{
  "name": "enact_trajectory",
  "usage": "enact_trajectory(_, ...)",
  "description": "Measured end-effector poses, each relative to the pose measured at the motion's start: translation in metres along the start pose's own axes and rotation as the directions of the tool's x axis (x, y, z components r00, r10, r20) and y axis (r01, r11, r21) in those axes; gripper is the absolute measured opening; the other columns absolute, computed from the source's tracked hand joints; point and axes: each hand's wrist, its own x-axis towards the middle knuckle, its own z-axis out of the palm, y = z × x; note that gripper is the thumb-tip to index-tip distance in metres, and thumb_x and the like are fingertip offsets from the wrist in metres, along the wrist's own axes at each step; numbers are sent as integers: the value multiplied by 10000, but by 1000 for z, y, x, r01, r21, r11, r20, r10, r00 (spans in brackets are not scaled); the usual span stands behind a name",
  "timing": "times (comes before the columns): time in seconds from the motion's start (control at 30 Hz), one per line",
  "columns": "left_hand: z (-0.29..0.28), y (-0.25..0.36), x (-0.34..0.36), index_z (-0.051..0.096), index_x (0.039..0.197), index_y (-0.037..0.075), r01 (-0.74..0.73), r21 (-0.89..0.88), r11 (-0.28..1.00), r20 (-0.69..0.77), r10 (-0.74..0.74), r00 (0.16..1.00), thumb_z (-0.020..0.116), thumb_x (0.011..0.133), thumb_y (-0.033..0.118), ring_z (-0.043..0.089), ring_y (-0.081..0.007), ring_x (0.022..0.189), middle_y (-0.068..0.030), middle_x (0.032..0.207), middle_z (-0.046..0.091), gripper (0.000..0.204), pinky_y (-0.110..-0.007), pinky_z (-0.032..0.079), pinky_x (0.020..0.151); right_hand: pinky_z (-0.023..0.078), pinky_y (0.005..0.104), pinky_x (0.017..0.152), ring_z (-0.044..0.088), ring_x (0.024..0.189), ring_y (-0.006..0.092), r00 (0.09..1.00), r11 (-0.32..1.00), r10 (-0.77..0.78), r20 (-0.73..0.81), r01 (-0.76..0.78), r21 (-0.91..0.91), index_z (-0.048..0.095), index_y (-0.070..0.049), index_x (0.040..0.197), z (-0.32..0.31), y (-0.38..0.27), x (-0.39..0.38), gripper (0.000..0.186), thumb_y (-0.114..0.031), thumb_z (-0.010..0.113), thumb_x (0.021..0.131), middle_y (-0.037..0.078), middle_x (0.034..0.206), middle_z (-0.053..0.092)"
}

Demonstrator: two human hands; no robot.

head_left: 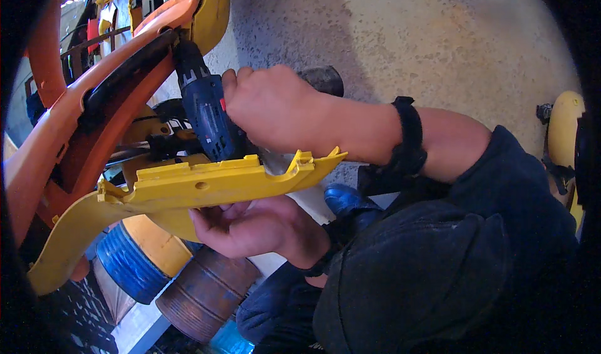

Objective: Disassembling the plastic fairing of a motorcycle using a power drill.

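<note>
My right hand is closed round a dark blue power drill, its black nose pointing up at the far end of a long orange panel. The drill tip meets the panel near a yellow part, but the exact contact is too dark to make out. Below it, my left hand grips a curved yellow plastic panel from its lower side, fingers partly hidden behind it. This panel has notched clips along its upper edge and a round hole. It crosses in front of the drill's lower end.
A blue and yellow drum and a rusty brown drum stand below the yellow panel. Machine parts crowd the left. A dark cylinder is beyond my right wrist, near the rough concrete floor. A dark cap covers the lower right.
</note>
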Motion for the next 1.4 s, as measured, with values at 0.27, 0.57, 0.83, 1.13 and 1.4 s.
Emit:
enact_trajectory(0.27, 1, 2, -1, 556, 1120, -11, 5, -4, 1000, -15, -5, 1000, 447, 877, 300, 606, -181, 940, -106, 1037, 613, 410, -329, 463, 851, 541, 373, 628, 653, 774, 300, 999, 999, 21, 48, -23, 36, 544, 83, 963, -5, -2, 2, 416, -116, 681, 623, 191, 855, 621)
enact_trajectory(0.57, -3, 6, -3, 560, 1111, -7, 20, -11, 1000, -81, -21, 997, 451, 869, 292, 571, -196, 1022, -106, 1073, 603, 400, -355, 399, 944, 537, 397, 685, 639, 849, 301, 992, 994, 66, 110, -76, 83, 671, 2, 838, -12, -7, 3, 187, -97, 599, 698, 175, 895, 640)
enact_trajectory(0.83, -6, 9, -3, 556, 1119, 4, 51, -57, 997, -73, -55, 996, 458, 866, 287, 576, -194, 1015, -100, 1080, 604, 392, -350, 410, 934, 539, 376, 609, 644, 756, 299, 998, 998, 62, -17, -61, 30, 550, 84, 914, 7, -9, 6, 368, -98, 660, 613, 193, 806, 612)
enact_trajectory(1.13, -12, 7, -1, 565, 1106, 3, 51, -52, 997, -92, -55, 994, 461, 867, 284, 594, -183, 976, -93, 1048, 617, 383, -345, 433, 906, 537, 391, 658, 642, 788, 312, 995, 989, 83, 47, -88, 118, 588, 55, 868, 9, -15, 9, 292, -106, 650, 631, 189, 835, 623)
enact_trajectory(1.4, -8, 8, -2, 567, 1112, -3, 47, -54, 997, -49, -49, 998, 461, 865, 281, 601, -185, 978, -99, 1057, 621, 391, -338, 438, 913, 533, 406, 704, 644, 876, 292, 986, 990, 100, 132, -112, 86, 687, -25, 845, -1, -16, 9, 178, -113, 605, 715, 150, 900, 660)
